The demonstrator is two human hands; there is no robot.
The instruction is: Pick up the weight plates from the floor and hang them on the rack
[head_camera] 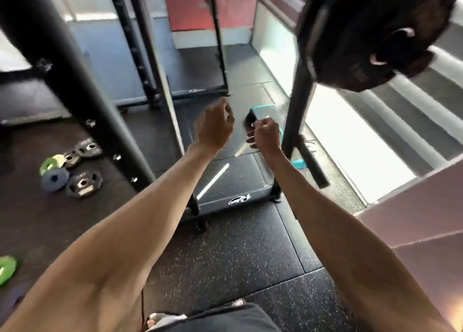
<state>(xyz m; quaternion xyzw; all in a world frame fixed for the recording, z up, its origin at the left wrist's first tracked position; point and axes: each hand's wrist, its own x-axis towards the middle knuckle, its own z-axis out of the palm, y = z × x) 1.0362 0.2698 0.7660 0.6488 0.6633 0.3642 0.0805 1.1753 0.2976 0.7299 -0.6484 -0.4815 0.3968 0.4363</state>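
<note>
While the person's arms stretch forward over the rubber floor, the left hand and right hand hang side by side in the air, near each other but not touching, fingers loosely curled and holding nothing. High to the right, a large black plate sits on the rack, standing on edge beside the upright with its flat face turned outward; blur hides the peg. Low to the left, a cluster of small plates lies flat on the floor by the thick left post, holes facing up: black, green and blue-grey, some overlapping. Another green plate lies flat at the left edge.
</note>
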